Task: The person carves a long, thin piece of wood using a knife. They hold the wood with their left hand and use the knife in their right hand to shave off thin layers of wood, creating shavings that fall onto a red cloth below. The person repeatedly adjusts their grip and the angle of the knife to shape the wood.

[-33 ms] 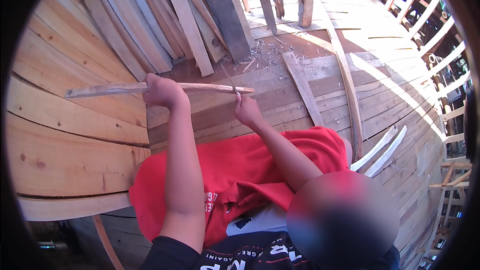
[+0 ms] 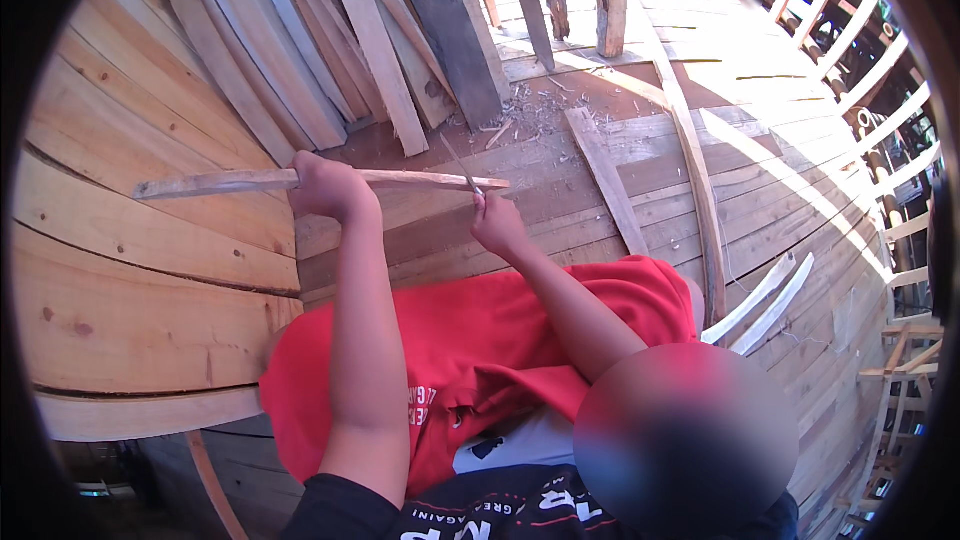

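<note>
A long, slightly bent wooden strip (image 2: 215, 182) is held crosswise above my lap. My left hand (image 2: 332, 186) is closed around it near its middle. In my right hand (image 2: 498, 222) is a knife (image 2: 457, 158) with a narrow blade, its handle mostly hidden in my closed fingers. The blade slants up and to the left, crossing the strip close to its right end. Whether the edge bites into the wood cannot be made out.
Curled shavings (image 2: 545, 110) lie on the plank floor (image 2: 645, 180) beyond my hands. Several boards (image 2: 260, 50) lean at the upper left beside a plank wall (image 2: 150, 310). A short board (image 2: 605, 175) and a long batten (image 2: 690, 160) lie to the right, with two pale curved strips (image 2: 775, 305) nearer.
</note>
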`<state>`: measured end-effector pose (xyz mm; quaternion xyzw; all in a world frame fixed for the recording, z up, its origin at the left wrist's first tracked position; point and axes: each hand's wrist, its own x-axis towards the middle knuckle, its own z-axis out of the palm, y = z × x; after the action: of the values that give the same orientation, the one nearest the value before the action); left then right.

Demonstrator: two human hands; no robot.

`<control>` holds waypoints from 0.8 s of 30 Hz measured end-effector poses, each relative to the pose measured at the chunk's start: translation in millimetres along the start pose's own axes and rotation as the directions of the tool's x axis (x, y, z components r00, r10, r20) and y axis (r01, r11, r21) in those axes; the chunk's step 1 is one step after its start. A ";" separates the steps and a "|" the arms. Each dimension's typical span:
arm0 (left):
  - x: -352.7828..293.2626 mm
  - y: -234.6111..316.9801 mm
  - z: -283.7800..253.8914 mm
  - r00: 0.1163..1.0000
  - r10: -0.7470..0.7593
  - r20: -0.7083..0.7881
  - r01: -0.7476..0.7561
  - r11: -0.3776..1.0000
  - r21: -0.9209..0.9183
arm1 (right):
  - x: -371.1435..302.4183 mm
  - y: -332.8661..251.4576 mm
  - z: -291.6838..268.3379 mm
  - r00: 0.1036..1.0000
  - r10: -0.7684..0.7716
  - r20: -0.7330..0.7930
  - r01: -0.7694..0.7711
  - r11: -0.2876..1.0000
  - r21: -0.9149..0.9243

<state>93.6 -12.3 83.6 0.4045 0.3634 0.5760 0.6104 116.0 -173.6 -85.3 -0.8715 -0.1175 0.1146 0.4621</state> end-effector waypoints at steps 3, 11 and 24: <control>-18.2 10.7 -15.6 0.993 -0.013 0.118 0.022 0.997 -0.073 | -2.2 4.9 -1.2 1.000 0.023 -0.018 -0.022 0.999 0.038; -28.0 0.3 -86.2 0.450 0.392 0.802 -0.194 0.920 -0.341 | 1.2 24.3 -19.0 0.997 0.029 0.077 -0.030 1.000 0.004; -17.2 -3.0 -103.3 0.328 0.350 0.878 0.119 0.906 -0.406 | -8.2 -7.7 -17.1 0.985 0.111 -0.135 -0.127 0.986 -0.109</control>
<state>-0.3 -21.7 38.2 0.5526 -0.2111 0.3406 0.7308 112.7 -185.3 -68.7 -0.9081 -0.0416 0.0787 0.4092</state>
